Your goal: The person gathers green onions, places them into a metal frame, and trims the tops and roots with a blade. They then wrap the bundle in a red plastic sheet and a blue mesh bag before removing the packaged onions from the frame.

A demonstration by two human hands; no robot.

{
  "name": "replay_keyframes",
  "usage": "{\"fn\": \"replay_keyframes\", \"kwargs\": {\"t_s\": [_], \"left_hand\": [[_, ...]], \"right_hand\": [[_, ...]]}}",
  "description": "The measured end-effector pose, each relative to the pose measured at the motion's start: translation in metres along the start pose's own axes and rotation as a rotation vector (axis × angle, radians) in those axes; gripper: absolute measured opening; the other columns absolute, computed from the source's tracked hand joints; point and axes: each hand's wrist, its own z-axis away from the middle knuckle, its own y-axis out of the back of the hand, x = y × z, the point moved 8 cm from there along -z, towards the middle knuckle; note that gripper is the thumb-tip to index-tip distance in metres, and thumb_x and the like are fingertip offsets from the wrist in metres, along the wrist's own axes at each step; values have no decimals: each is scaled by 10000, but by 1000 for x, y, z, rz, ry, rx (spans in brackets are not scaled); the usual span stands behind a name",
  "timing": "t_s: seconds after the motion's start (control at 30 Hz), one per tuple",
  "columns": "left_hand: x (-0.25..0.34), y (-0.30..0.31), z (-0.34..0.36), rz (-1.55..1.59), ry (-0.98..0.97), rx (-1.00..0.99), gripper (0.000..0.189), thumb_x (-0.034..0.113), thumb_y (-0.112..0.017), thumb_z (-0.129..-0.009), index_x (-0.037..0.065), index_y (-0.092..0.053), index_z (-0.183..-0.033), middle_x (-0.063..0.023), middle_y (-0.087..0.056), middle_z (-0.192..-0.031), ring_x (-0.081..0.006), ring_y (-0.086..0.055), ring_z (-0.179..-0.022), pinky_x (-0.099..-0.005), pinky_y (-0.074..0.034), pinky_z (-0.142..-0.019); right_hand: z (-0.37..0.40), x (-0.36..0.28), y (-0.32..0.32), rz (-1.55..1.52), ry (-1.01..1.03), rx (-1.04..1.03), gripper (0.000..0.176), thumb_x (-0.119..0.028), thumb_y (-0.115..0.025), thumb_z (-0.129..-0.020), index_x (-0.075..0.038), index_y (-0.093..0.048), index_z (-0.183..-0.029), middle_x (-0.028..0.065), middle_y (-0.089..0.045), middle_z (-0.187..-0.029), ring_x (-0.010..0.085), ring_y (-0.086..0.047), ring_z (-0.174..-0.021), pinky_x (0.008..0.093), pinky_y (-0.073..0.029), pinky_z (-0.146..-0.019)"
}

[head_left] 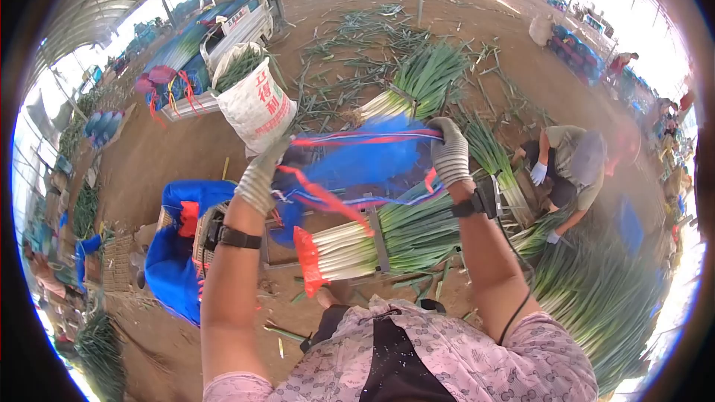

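Both my hands wear striped grey gloves and stretch a blue mesh bag (365,161) with red edging between them. My left hand (261,176) grips its left end; my right hand (450,154) grips the right end. Below the bag lies a large bundle of green onions (395,242), white stalks to the left and green leaves to the right. A red bag (310,259) covers its left end, and a dark metal band crosses its middle. Beyond the blue bag, another onion bundle (421,81) rests on the ground.
A co-worker (577,160) in white gloves crouches at the right beside a big onion heap (603,290). At the left stand a basket with blue netting (173,268) and a white sack (257,108). A loaded truck (238,26) is farther back. Loose leaves litter the ground.
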Motion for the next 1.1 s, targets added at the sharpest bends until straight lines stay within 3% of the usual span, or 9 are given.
{"fn": "replay_keyframes", "kwargs": {"t_s": [0.13, 0.4, 0.53, 0.67, 0.8, 0.97, 1.03, 1.07, 1.1], "left_hand": [[-45, 88, -23, 165, 74, 114, 309, 388, -715, -879, 92, -678, -961, -13, -656, -727, -131, -619, -567, -273, -487, -455], [-116, 187, -18, 41, 103, -91, 219, 173, -810, -780, 99, -655, -917, 11, -635, -807, -74, -597, -692, -216, -472, -606], [-161, 285, -54, -115, -71, 219, 143, 69, -721, -784, 110, -662, -907, 12, -625, -774, -75, -568, -647, -214, -446, -552], [-235, 409, -72, -16, -3, 726, 113, 85, -688, -802, 100, -668, -912, -3, -607, -708, -102, -515, -506, -260, -412, -443], [-290, 481, -67, 280, 209, 963, 79, 134, -658, -852, 127, -683, -927, 2, -553, -665, -122, -488, -490, -267, -406, -419], [-322, 520, -29, 902, 204, 1165, 96, 185, -695, -842, 137, -625, -797, -4, -576, -648, -139, -531, -488, -265, -392, -406], [-356, 553, -10, 1097, 78, 1188, 120, 191, -703, -835, 167, -624, -747, 21, -575, -645, -144, -519, -514, -250, -392, -443], [-362, 563, 3, 1101, 73, 1201, 134, 201, -697, -842, 175, -623, -733, 26, -571, -639, -147, -509, -507, -252, -387, -444], [-364, 567, 16, 1103, 71, 1214, 149, 210, -692, -848, 182, -622, -720, 31, -567, -634, -150, -498, -501, -255, -383, -444]], "right_hand": [[-12, 23, -33, 355, 94, -545, 212, -170, -583, -863, -126, -671, -1051, 184, -653, -1019, 384, -638, -963, 461, -513, -838], [-54, -19, -119, 690, 231, -530, 234, -235, -583, -843, -109, -700, -1004, 201, -688, -938, 383, -670, -883, 475, -532, -778], [-62, -9, -213, 748, 145, -682, 222, -208, -590, -855, -72, -703, -989, 188, -708, -871, 332, -698, -831, 437, -559, -725], [-46, 17, -329, 158, -328, -793, 139, -130, -599, -899, -63, -669, -999, 48, -681, -830, 161, -665, -720, 335, -552, -535], [4, 6, -430, -693, -930, -759, 165, -49, -548, -896, -96, -631, -1031, 0, -648, -883, 156, -616, -760, 345, -501, -622], [24, -55, -492, -422, -563, -1067, 381, 17, -676, -761, -83, -625, -1125, 21, -648, -1051, 196, -626, -958, 315, -532, -809], [51, -125, -484, -127, 809, -1226, 539, 61, -730, -674, -71, -616, -1184, 32, -651, -1084, 215, -627, -1006, 305, -529, -875], [59, -121, -498, -169, 830, -1318, 722, 94, -782, -573, -70, -592, -1250, 75, -652, -1126, 214, -629, -1037, 319, -520, -918], [68, -108, -516, -211, 654, -1506, 651, 61, -752, -646, -68, -581, -1261, 60, -642, -1123, 182, -624, -1013, 319, -539, -851]]}}
